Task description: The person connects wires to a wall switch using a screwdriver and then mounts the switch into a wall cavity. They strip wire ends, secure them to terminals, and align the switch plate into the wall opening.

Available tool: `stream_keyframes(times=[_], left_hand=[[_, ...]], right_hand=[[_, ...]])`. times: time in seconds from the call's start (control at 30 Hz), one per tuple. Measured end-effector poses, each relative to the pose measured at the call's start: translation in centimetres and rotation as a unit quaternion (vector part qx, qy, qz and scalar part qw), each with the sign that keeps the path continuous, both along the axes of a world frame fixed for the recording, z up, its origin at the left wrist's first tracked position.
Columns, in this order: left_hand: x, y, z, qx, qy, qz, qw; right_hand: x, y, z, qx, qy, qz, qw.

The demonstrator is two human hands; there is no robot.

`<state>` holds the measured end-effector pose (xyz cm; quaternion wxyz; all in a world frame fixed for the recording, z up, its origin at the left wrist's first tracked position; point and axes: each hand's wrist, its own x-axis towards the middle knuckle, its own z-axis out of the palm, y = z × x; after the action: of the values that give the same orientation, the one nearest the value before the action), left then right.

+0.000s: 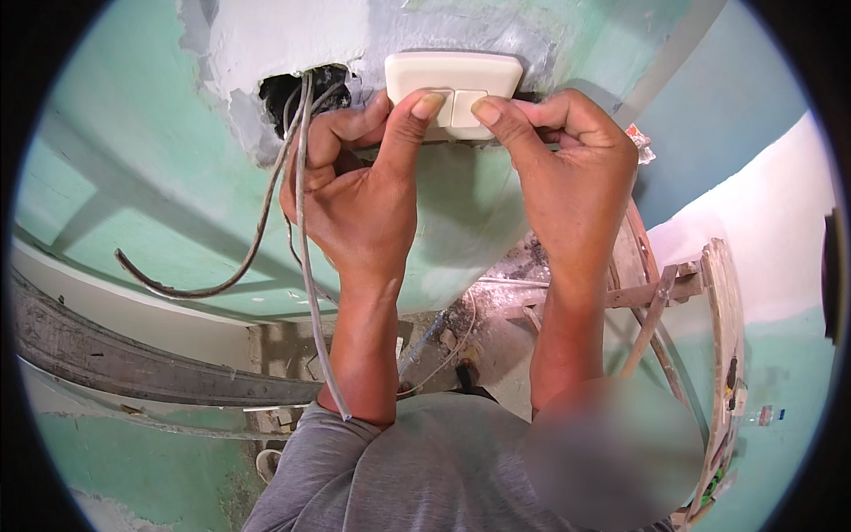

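Observation:
A cream double light switch (454,71) sits at the wall, with two rockers side by side in its lower part. My left hand (356,199) grips its left side, the thumb pressed on the left rocker and the bent fingers at the plate's edge. On the other side, my right hand (578,177) pinches it with the thumb tip on the right rocker (470,108) and curled fingers by the right edge. The fingertips behind the plate are hidden. Grey cables (304,186) hang from a rough hole (275,91) in the wall and pass by my left hand.
One darker cable (253,248) curves out to the left, its end loose. Below on the right stands a wooden frame (722,310), with a clear plastic bottle (764,415) near it. A long grey board (115,350) lies at lower left. Debris (523,266) covers part of the floor.

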<state>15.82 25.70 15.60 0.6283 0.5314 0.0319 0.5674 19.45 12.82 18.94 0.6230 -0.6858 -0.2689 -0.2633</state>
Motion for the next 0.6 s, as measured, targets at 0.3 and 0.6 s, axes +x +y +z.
stream_keyframes(times=[0.3, 0.6], left_hand=[[0.9, 0.7, -0.5, 0.029, -0.026, 0.006, 0.999], [-0.1, 0.8, 0.5, 0.027, 0.018, 0.003, 0.999]], right_hand=[[0.6, -0.4, 0.3, -0.037, 0.038, 0.001, 0.999], [0.8, 0.3, -1.0, -0.001, 0.007, -0.009, 1.000]])
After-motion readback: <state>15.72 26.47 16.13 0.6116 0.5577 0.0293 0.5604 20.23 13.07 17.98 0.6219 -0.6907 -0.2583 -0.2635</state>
